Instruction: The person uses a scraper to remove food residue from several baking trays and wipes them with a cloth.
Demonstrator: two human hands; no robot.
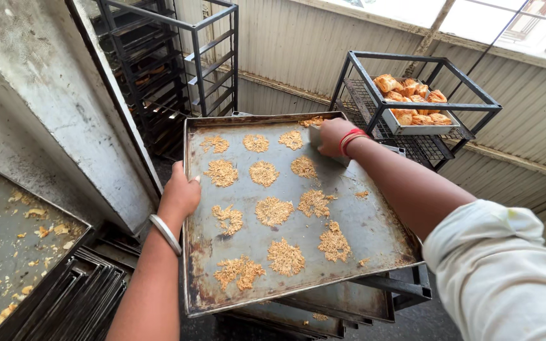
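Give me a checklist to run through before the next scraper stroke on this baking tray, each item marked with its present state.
1. Left hand steadies the baking tray at its left rim: ok.
2. Right hand grips the metal scraper at the tray's far edge: ok.
3. Tray rests level on the stacked trays: not ok, it sits tilted and askew.
4. Baked-on crumb patches cleared: not ok, about a dozen cover the tray.
5. Scraper blade flat on the tray: cannot tell, the hand hides it.
6. Rack with the tray of pastries clear of the right arm: ok, it stands apart behind.
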